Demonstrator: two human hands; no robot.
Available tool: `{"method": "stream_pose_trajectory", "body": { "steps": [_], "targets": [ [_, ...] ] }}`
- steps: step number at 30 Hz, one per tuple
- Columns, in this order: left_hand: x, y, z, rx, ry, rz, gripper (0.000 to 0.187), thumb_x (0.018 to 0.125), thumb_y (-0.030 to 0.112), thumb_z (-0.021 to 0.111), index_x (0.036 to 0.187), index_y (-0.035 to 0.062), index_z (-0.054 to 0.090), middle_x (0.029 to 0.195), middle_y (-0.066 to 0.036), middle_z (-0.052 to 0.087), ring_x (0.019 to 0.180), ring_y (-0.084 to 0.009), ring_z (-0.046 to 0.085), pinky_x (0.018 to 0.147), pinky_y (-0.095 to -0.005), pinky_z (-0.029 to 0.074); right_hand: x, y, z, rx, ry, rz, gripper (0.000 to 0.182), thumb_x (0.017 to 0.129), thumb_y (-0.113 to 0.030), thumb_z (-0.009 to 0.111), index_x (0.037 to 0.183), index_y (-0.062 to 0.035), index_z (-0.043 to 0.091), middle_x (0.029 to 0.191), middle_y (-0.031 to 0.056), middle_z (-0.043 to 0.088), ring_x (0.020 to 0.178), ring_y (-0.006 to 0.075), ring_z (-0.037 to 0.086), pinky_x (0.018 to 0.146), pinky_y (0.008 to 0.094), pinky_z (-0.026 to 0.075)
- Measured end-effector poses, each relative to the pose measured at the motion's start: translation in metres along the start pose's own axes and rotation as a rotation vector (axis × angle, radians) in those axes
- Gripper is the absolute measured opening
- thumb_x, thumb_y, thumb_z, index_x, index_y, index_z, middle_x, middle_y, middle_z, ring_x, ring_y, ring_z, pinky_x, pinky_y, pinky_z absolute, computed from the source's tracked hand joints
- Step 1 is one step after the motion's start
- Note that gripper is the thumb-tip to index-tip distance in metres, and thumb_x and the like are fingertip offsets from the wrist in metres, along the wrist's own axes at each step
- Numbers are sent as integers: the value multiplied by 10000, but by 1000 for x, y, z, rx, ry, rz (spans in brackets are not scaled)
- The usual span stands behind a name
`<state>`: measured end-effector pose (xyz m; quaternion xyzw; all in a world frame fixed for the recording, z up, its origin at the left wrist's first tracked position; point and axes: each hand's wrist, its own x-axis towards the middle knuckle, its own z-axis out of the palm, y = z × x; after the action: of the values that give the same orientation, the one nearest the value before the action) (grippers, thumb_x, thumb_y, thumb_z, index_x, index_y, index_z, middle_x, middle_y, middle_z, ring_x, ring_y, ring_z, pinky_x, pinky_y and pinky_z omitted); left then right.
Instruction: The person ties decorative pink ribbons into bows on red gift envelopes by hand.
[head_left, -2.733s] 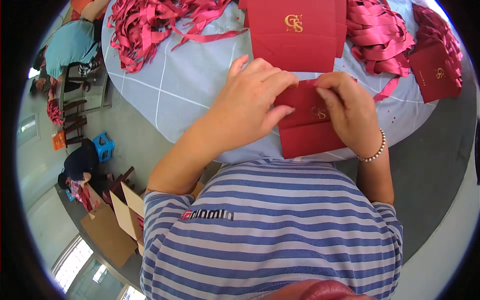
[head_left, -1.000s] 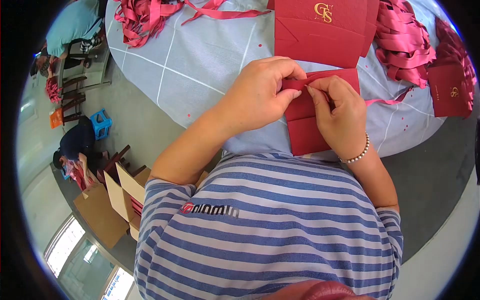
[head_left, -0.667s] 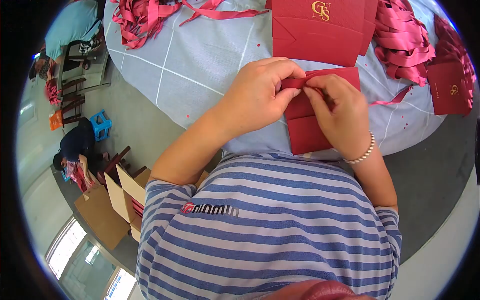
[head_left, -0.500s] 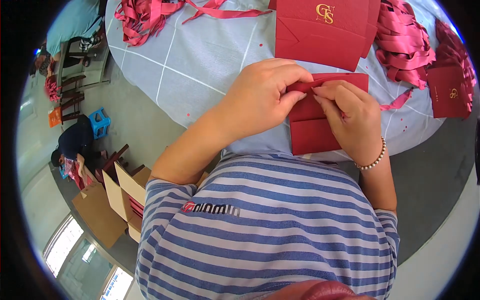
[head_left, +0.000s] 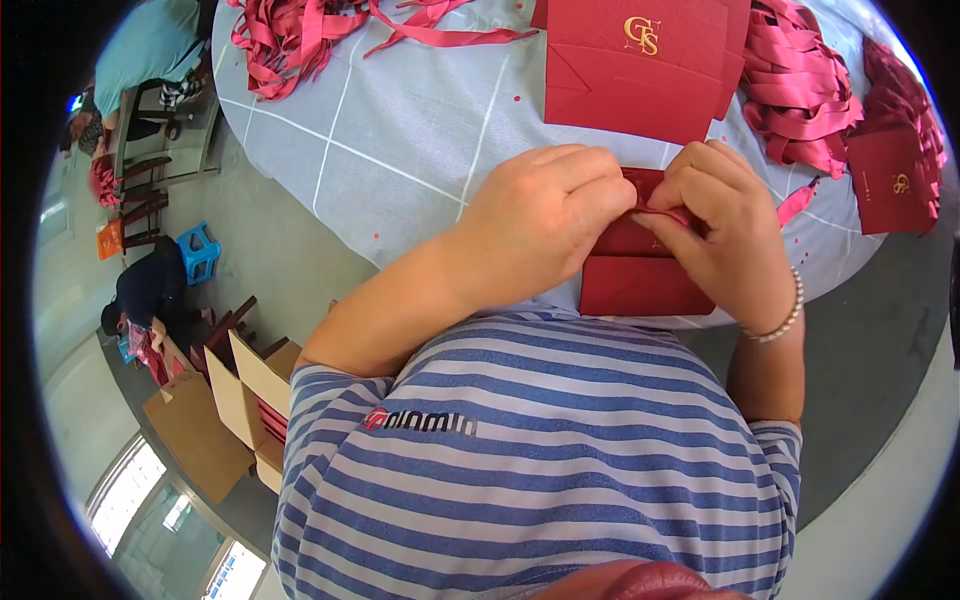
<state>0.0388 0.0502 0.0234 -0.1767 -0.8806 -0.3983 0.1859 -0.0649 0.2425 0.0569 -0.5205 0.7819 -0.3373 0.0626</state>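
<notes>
A flat dark-red paper bag (head_left: 648, 285) lies at the table's near edge, with a fold line across it. My left hand (head_left: 560, 215) is closed at the bag's upper part, its fingertips pinched together over it. My right hand (head_left: 722, 230), with a beaded bracelet on its wrist, pinches a raised red fold at the same spot. The two sets of fingertips nearly meet. Whether a ribbon is in that pinch is hidden by the fingers. Just beyond lie stacked red bags (head_left: 635, 85) with gold lettering.
Bundles of pink-red ribbon (head_left: 800, 85) lie at the right, with another ribbon heap (head_left: 290, 45) at the far left. A lettered red bag (head_left: 888, 180) sits at the right edge. On the floor to the left stand an open cardboard box (head_left: 200, 430) and a blue stool (head_left: 200, 252). Other people sit beyond.
Both hands have moved slightly nearer me, still at the bag's upper part. My right hand has turned, and its fingers now bend a red fold upward.
</notes>
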Motion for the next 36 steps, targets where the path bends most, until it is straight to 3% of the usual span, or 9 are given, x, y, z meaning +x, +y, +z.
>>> {"method": "stream_pose_trajectory", "body": {
  "steps": [3,12,15,18,19,23,25,31,36],
  "targets": [
    [0,1,2,58,-6,49,275,713,-59,760,953,23,654,913,-110,652,802,-301,661,670,-374,548,5,11,-15,445,-167,168,126,787,-68,775,848,5,692,771,118,612,689,275,603,629,369,479],
    [7,3,1,75,-35,46,246,730,-42,761,943,24,657,903,-105,650,762,-280,648,656,-366,532,35,27,-8,223,-375,229,164,839,-127,697,798,32,703,660,183,639,556,284,596,554,376,474],
    [11,-5,-6,-23,-87,-83,244,744,-36,760,958,15,653,887,-106,642,686,-240,602,628,-335,506,44,42,9,252,79,180,183,879,-144,686,818,28,704,651,177,611,566,201,593,561,359,477],
    [10,-6,-12,-58,-186,-217,263,756,-21,764,993,11,655,868,-95,635,622,-188,541,604,-298,475,60,51,-2,326,378,286,211,1014,-183,646,1005,24,690,839,-13,667,760,47,574,695,229,476],
    [11,-7,-14,-42,-195,-264,281,760,-13,766,1019,12,661,860,-83,634,600,-156,511,595,-280,459,61,36,-13,409,276,520,386,982,-130,689,1283,47,524,871,11,582,698,64,519,599,202,453],
    [2,-23,-33,-92,-200,-466,332,776,-5,724,1105,22,687,931,-42,658,680,-104,518,654,-255,456,26,47,-15,410,401,383,175,1003,-152,662,1054,8,711,886,-43,662,798,26,552,690,189,436],
    [0,-33,-46,-81,-175,-467,272,787,-16,688,1056,13,705,970,-62,661,713,-121,527,687,-252,462,4,51,-14,315,522,400,270,937,-183,725,777,26,667,613,-15,537,599,43,461,527,268,389],
    [22,-25,-37,97,-9,-318,212,814,-16,693,1025,2,714,962,-80,675,775,-168,611,728,-273,491,-69,48,-27,195,34,698,338,940,-231,746,743,27,652,580,-43,494,582,29,421,504,243,325],
    [44,-23,-5,175,-119,-168,189,838,95,744,1001,5,707,901,-123,674,816,-281,656,726,-345,513,-71,26,-10,465,111,1024,410,942,-319,745,730,23,667,540,-34,495,507,35,392,453,265,310]
  ]
}}
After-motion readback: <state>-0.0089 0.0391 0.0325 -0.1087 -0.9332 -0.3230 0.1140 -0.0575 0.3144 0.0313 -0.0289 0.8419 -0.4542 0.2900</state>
